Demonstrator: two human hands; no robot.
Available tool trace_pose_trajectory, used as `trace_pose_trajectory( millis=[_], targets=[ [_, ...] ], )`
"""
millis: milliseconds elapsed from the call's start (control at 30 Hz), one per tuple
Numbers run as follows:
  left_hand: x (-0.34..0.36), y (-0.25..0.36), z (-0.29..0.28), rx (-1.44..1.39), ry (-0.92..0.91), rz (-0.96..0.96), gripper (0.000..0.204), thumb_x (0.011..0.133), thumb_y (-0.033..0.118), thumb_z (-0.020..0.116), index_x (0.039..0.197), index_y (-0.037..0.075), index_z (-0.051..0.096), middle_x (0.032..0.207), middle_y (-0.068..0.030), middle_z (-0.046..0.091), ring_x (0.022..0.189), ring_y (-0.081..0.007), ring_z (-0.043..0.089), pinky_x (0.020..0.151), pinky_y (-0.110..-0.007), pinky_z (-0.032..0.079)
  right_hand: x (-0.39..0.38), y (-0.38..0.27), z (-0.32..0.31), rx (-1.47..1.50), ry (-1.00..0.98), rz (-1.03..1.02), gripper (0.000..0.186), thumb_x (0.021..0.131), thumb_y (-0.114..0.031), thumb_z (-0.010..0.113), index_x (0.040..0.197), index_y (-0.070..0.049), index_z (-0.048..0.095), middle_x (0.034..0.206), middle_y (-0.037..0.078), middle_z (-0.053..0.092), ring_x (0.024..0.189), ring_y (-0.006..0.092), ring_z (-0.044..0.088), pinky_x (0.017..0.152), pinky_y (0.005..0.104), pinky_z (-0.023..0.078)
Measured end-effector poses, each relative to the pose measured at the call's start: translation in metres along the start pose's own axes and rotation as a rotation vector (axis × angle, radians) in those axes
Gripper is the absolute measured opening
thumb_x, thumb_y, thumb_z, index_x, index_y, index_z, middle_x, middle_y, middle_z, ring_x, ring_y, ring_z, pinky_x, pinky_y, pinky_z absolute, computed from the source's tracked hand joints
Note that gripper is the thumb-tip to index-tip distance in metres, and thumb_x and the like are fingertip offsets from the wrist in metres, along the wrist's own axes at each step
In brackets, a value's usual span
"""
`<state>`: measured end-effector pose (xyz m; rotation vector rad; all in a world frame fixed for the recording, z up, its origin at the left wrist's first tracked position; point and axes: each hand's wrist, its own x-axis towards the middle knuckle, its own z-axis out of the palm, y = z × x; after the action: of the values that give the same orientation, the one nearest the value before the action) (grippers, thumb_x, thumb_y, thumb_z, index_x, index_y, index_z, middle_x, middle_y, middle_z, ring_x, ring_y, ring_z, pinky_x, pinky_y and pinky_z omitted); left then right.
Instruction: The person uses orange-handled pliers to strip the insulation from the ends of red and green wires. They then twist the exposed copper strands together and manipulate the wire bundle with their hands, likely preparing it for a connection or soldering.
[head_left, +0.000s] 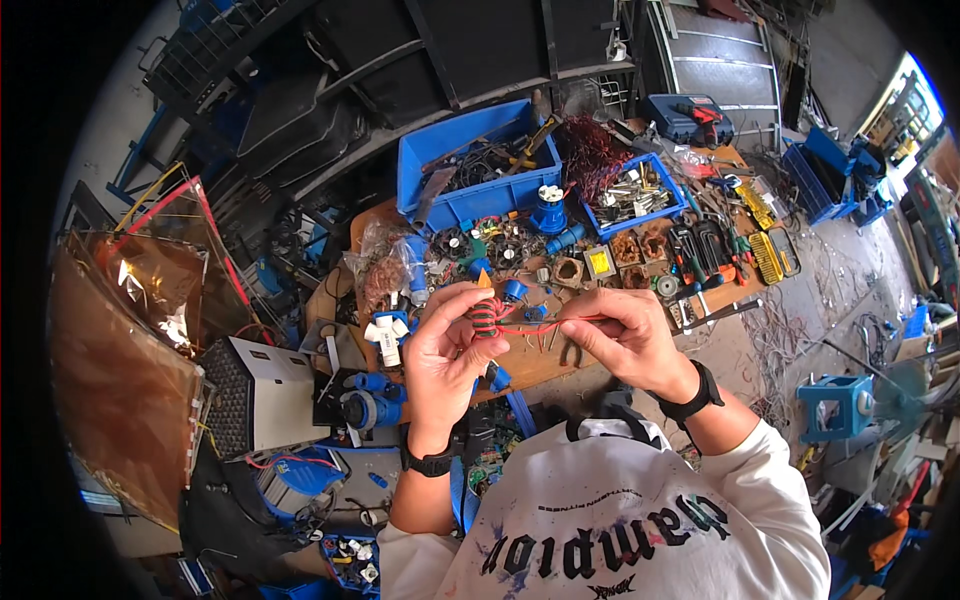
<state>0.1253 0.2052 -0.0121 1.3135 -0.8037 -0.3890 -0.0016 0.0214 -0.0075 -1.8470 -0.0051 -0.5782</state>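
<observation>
Over the near edge of the workbench, my left hand [440, 350] pinches a small coil wound with red and dark wire [485, 318] between thumb and fingers. Red and dark wire ends [533, 327] run from the coil to the right. They pass between the closed thumb and forefinger of my right hand [638, 342] and stretch fairly straight between both hands. My left palm and fingers hide part of the coil. Just beyond the left hand shows an orange pointed tip [484, 279]; what it belongs to is hidden. A white pipe-like fitting [386, 336] lies left of my left hand.
Beyond my hands, the wooden bench [575, 372] bears a blue bin of tools [480, 205], a blue tray of metal parts [640, 222], pliers and clamps [705, 250] and tangled reddish wire [592, 160]. A blue stool [835, 408] stands right; a white-and-black box [285, 395] stands left.
</observation>
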Motion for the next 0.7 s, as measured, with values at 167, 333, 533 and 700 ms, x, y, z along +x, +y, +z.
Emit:
trace_pose_trajectory(
  millis=[167,333,533,700],
  targets=[
    [0.0,-0.002,0.012,0.066,-0.071,0.066,0.046,0.073,0.003,0.08,0.116,0.002,0.063,0.118,-0.0057,0.054,0.083,-0.0061,0.057,0.06,-0.018,0.046,0.001,0.003,0.01,0.001,0.004,0.023,0.005,0.085,-0.005,0.067,0.088,0.0,0.066,0.075,0.008,0.065,0.063,0.0124,0.064,0.055,0.0242,0.051],
    [-0.003,-0.009,0.015,0.202,-0.09,0.061,0.048,0.073,0.004,0.079,0.117,0.002,0.062,0.118,-0.0064,0.051,0.095,-0.0118,0.057,0.075,-0.024,0.05,-0.001,-0.001,0.02,0.03,-0.031,0.133,0.014,0.088,-0.008,0.065,0.094,0.002,0.058,0.077,0.013,0.065,0.07,0.0199,0.068,0.06,0.029,0.052],
    [-0.006,-0.009,0.015,0.276,-0.09,0.042,0.048,0.075,0.004,0.078,0.119,-0.001,0.059,0.115,-0.0059,0.053,0.099,-0.0141,0.06,0.084,-0.026,0.052,0.002,-0.002,0.023,0.004,-0.089,0.136,0.019,0.092,-0.008,0.058,0.103,0.001,0.045,0.08,0.016,0.064,0.076,0.0308,0.068,0.067,0.0363,0.052],
    [-0.006,-0.014,0.018,0.157,-0.002,0.041,0.047,0.073,0.008,0.081,0.116,0.003,0.063,0.097,-0.0024,0.064,0.078,-0.007,0.057,0.065,-0.02,0.047,0.001,0.001,0.024,-0.1,-0.192,0.118,0.019,0.094,-0.006,0.055,0.107,0.0,0.042,0.082,0.016,0.064,0.078,0.0327,0.067,0.065,0.0387,0.05]
  ],
)
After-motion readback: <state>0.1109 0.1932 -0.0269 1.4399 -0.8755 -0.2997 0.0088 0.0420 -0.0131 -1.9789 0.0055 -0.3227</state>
